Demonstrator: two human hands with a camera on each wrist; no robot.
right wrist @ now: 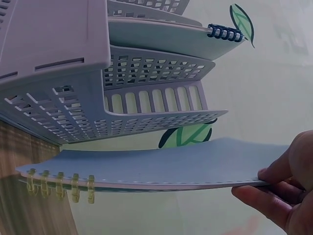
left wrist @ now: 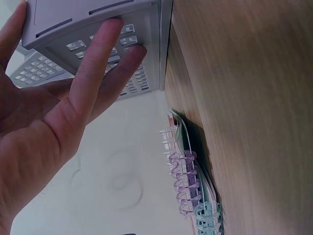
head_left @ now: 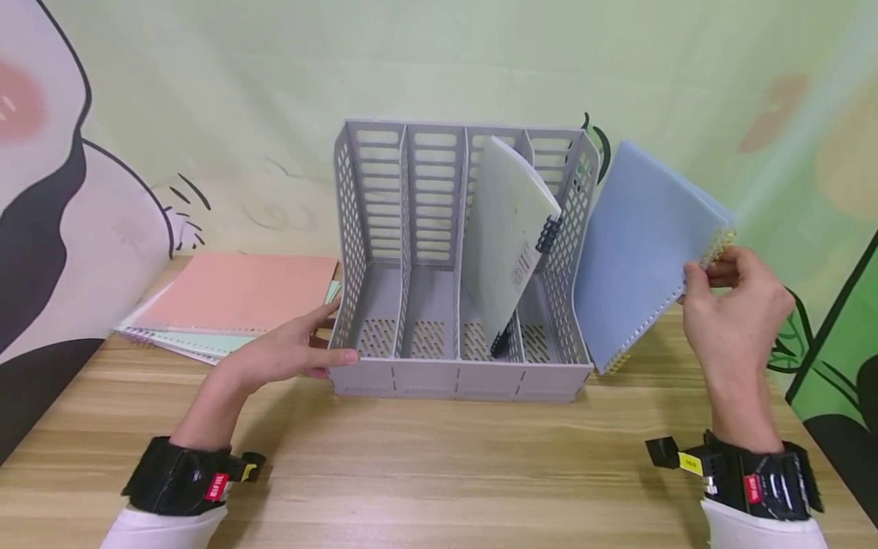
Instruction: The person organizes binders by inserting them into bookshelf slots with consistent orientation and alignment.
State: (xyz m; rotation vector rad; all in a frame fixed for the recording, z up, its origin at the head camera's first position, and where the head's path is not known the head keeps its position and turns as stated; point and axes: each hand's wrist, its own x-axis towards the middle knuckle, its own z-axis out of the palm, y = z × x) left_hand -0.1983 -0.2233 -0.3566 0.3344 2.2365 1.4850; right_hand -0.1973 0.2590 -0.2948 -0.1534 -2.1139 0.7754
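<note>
A grey file organizer (head_left: 459,379) with several upright compartments stands on the table. My left hand (head_left: 291,347) rests on its left front corner, thumb over the front rim and fingers along the perforated side, as the left wrist view also shows. A pale green notebook (head_left: 504,229) with dark binding rings leans upright in the third compartment from the left. My right hand (head_left: 737,313) pinches a blue notebook (head_left: 638,244) with yellow rings by its ringed edge. That notebook is tilted just outside the organizer's right side; in the right wrist view, thumb and fingers (right wrist: 264,203) grip its end.
Left of the organizer lies a stack of notebooks, with a salmon-pink notebook (head_left: 247,290) on top and pale green ones beneath. Clear, purple and teal binding rings (left wrist: 186,181) show in the left wrist view. A printed cloth backdrop (head_left: 446,61) hangs close behind the organizer.
</note>
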